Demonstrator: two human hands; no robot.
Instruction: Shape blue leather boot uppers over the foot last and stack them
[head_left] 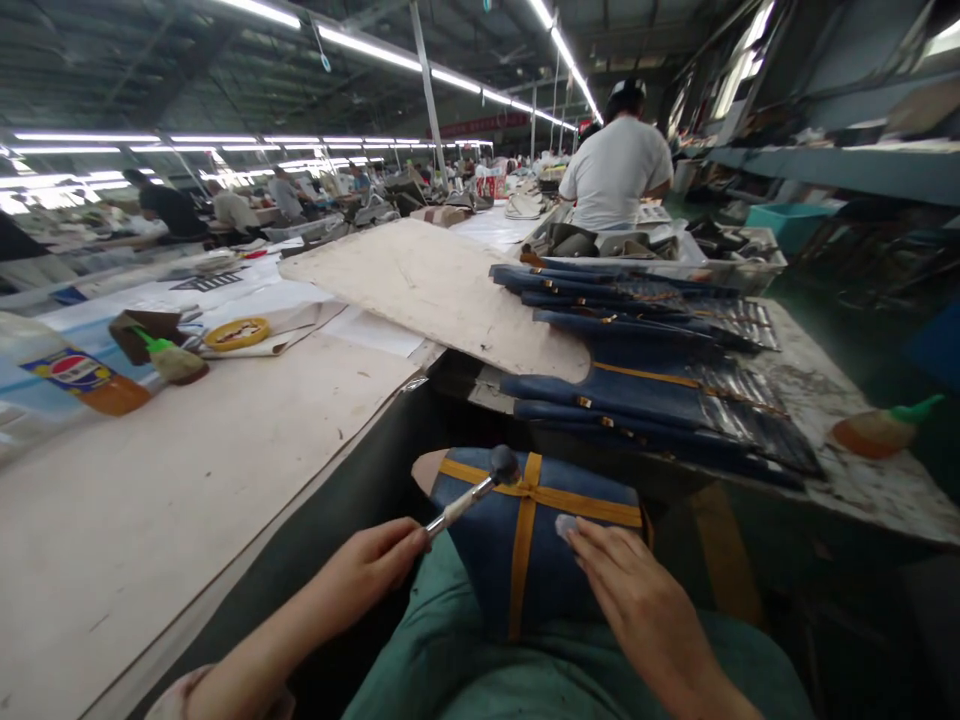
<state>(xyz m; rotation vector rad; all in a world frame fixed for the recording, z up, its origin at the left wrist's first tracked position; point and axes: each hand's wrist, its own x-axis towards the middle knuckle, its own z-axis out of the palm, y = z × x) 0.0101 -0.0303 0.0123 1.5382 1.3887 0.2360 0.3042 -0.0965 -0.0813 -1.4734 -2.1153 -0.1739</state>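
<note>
My left hand (394, 552) is closed around the metal handle of a small hammer (457, 507), whose rounded dark head is over the blue panel's far part. The blue panel (480, 535), leather-like and crossed by mustard-yellow strips (523, 545), lies over my lap on green cloth (435, 620). A pale rounded edge (428, 471) shows at its far left. My right hand (637, 590) rests at the panel's right side, fingers together, with a small whitish translucent piece (566, 525) pinched at the fingertips. What that piece is, I cannot make out.
Several blue panels with yellow strips (645, 380) are stacked on the right-hand table. A pale board (435, 290) leans across. Bottles with orange liquid (112, 385), (874, 432) and a yellow dish (237, 334) stand about. A person in a white shirt (621, 170) sits ahead.
</note>
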